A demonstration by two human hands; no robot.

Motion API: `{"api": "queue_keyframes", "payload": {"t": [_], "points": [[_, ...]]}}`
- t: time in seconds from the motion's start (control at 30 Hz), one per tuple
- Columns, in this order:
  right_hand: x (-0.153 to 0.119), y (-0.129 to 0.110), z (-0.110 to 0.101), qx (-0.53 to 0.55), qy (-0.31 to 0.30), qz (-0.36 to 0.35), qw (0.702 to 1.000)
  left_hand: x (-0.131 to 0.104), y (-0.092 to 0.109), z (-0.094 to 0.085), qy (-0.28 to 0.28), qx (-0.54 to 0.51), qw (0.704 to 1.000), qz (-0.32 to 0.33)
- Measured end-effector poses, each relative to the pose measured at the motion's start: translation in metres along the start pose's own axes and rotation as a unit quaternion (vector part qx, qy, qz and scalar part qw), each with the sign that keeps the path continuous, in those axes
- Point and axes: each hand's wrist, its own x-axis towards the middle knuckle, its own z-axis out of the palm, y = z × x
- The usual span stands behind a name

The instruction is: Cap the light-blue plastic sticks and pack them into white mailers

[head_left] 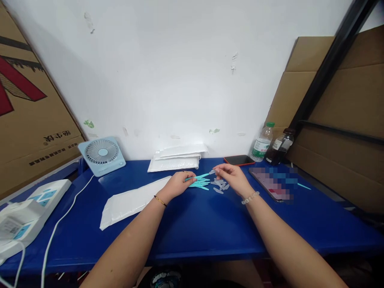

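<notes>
My left hand point(180, 183) is closed around several thin turquoise plastic sticks point(203, 183), whose tapered ends point right. In the fingertips of my right hand point(233, 177) is a small translucent cap point(212, 172), at the tip of the uppermost stick; whether it is fitted over that tip I cannot tell. Just below, a small pile of similar translucent caps point(220, 184) lies on the blue table point(207, 228). A white padded envelope point(129, 204) lies flat beneath and left of my left wrist.
White packets point(177, 158) are stacked against the wall. A red-edged phone point(240, 160), a second phone point(265, 184) and two bottles point(261, 145) are on the right. A blue fan point(102, 154) and a power strip point(36, 212) with cables stand left. Cardboard flanks both sides.
</notes>
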Motion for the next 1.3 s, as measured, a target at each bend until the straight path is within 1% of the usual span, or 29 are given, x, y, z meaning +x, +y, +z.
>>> {"api": "queue_keyframes", "payload": {"t": [0.17,0.27,0.37,0.47,0.57,0.63,0.67,0.73,0.8,0.83,0.87,0.97,1.0,1.03,1.17,1.3], "points": [[0.000,0.001,0.000,-0.009,0.001,-0.001,1.000,0.000,0.001,0.000,0.000,0.007,1.000,0.003],[-0.001,0.001,0.001,-0.010,-0.014,0.006,1.000,0.000,0.001,0.001,-0.002,0.008,1.000,0.006],[-0.003,0.001,0.006,-0.003,-0.042,0.017,0.999,0.000,0.000,0.003,-0.006,0.008,1.000,0.008],[-0.005,0.002,0.010,0.004,-0.083,0.035,0.996,-0.001,0.002,0.006,-0.008,0.008,1.000,0.015],[-0.006,0.001,0.009,-0.009,-0.131,0.050,0.990,-0.003,0.006,0.008,-0.020,0.001,1.000,0.017],[-0.005,0.000,0.003,-0.050,-0.157,0.054,0.985,-0.006,0.010,0.011,-0.054,-0.002,0.999,0.010],[-0.004,0.000,-0.001,-0.085,-0.156,0.049,0.983,-0.007,0.012,0.012,-0.076,0.000,0.997,0.009],[-0.003,0.000,-0.010,-0.174,-0.130,0.024,0.976,-0.010,0.016,0.015,-0.121,0.012,0.992,0.021],[-0.001,0.002,-0.017,-0.258,-0.118,0.003,0.959,-0.011,0.019,0.018,-0.148,0.029,0.988,0.034],[-0.001,0.003,-0.020,-0.293,-0.131,0.002,0.947,-0.011,0.019,0.018,-0.147,0.042,0.988,0.035],[0.000,0.006,-0.021,-0.321,-0.150,0.006,0.935,-0.011,0.019,0.018,-0.132,0.061,0.989,0.031],[-0.001,0.013,-0.019,-0.375,-0.193,0.010,0.907,-0.006,0.010,0.014,-0.039,0.152,0.988,0.006],[-0.001,0.015,-0.017,-0.387,-0.198,0.004,0.901,-0.005,0.005,0.012,-0.014,0.183,0.983,-0.004],[-0.002,0.016,-0.015,-0.396,-0.202,-0.005,0.896,-0.003,0.000,0.011,0.000,0.208,0.978,-0.013],[-0.003,0.017,-0.009,-0.428,-0.215,-0.028,0.877,0.002,-0.014,0.008,-0.001,0.241,0.970,-0.033],[-0.005,0.010,-0.006,-0.464,-0.209,-0.031,0.860,0.003,-0.016,0.009,0.002,0.248,0.968,-0.022]]}}
